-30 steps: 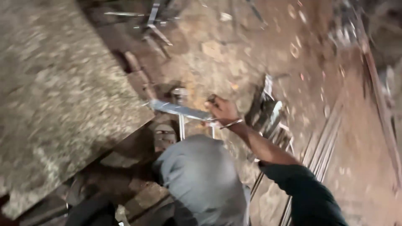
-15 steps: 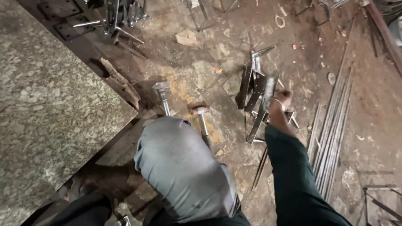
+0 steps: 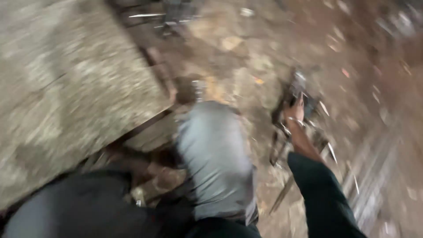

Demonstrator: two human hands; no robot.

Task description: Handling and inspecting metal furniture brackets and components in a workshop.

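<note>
Reaching down to the dirt floor (image 3: 246,48), the right hand (image 3: 294,115) is at a small pile of dark metal pieces (image 3: 304,103), its fingers on or just over the top of them. The picture is smeared by motion, so I cannot tell whether the hand is closed around a piece or only touching it. The left hand does not show at all. The pile lies on the ground to the right of the grey-clad knee (image 3: 211,154), well apart from the big speckled stone slab (image 3: 66,88) on the left. A bundle of thin rods (image 3: 374,176) lies just beyond the arm, further right.

To pick a piece cleanly from such a heap, it seems wise to take one piece by its middle and lift it straight up, so that its edges do not catch the neighbours.

No packages, labels or signs can be made out; only pale scraps are scattered on the floor.
</note>
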